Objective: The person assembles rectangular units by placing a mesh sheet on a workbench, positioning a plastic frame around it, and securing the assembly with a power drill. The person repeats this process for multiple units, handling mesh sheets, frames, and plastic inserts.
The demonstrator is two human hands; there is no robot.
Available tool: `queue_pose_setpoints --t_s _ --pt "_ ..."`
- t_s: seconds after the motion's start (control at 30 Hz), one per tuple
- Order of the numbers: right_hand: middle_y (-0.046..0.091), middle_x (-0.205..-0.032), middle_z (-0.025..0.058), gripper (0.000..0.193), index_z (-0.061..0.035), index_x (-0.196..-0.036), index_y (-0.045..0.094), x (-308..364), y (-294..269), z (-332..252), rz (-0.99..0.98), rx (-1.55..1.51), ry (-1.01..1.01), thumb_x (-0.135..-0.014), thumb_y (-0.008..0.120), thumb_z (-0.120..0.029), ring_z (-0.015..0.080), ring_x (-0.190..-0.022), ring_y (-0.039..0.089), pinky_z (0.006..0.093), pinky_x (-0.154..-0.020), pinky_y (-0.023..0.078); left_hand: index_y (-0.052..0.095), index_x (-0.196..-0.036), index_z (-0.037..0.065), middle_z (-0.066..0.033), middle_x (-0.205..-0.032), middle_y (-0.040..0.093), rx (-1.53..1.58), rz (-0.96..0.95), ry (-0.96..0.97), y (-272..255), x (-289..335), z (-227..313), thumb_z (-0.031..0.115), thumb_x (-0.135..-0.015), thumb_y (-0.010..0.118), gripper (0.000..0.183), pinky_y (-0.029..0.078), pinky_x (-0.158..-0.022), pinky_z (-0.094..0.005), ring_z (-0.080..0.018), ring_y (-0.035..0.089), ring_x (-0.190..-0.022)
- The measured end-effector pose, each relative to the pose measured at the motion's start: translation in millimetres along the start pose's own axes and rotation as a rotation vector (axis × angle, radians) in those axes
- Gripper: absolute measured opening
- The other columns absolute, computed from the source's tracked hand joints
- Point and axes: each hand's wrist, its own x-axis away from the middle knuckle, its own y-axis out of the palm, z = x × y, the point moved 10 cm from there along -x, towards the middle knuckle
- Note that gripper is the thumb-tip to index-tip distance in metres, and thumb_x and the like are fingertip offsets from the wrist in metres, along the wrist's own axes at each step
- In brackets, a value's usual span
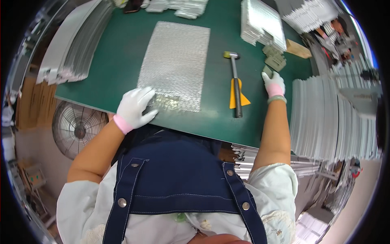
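My left hand (135, 108), in a white glove with a pink cuff, lies flat with its thumb apart on the near left corner of a silvery mesh-patterned sheet (174, 61). A few shiny small pieces (167, 101) show along the sheet's near edge. My right hand (275, 85), gloved alike, reaches to the table's right side, its fingertips closed on a small grey-green plate (267, 70). Just beyond it lie more grey-green plates (276, 61). Between my hands, a hammer (234, 73) with a yellow-tipped head rests over a yellow triangular scraper (243, 97).
A stack of silvery sheets (264, 20) and a wooden block (298, 49) stand at the far right of the green table (109, 81). Stacked panels rise at the far left (77, 44) and right (321, 118). A fan (80, 131) stands left below the table. Another person (331, 32) is at the far right.
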Motion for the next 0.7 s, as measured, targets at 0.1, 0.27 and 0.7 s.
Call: queue_pose_setpoints --t_s 0.1,0.27,0.7 --pt "0.065 -0.126 0.0231 0.079 -0.0004 -0.127 0.061 14 -11 9 -0.016 -0.131 0.006 -0.073 0.081 -0.054 0.0345 -0.117 0.063 0.0423 -0.099 0.051 0.059 -0.117 0.000 -0.0191 -0.118 0.063 0.000 -0.076 -0.028 3 -2 -1 0.026 -0.075 0.076 0.053 0.050 -0.087 -0.0481 -0.0382 0.062 -0.101" --pt "0.069 -0.114 0.0120 0.049 0.0048 -0.126 0.058 49 -13 33 -0.012 -0.805 0.054 -0.085 0.078 -0.014 0.0196 -0.102 0.066 0.0314 -0.089 0.051 0.063 -0.107 0.001 -0.0144 -0.108 0.065 -0.020 0.038 0.059 3 2 0 0.029 -0.078 0.072 0.042 0.051 -0.079 -0.0456 -0.0343 0.063 -0.093" --pt "0.070 -0.095 0.0056 0.026 0.0018 -0.109 0.067 422 5 -172 -0.588 -1.262 0.116 -0.087 0.076 -0.009 0.0094 -0.087 0.064 0.0251 -0.080 0.052 0.069 -0.096 0.000 -0.0069 -0.092 0.069 0.817 -0.470 -0.786 29 128 -2 0.044 -0.091 0.070 0.044 0.051 -0.082 -0.0336 -0.0148 0.062 -0.083"
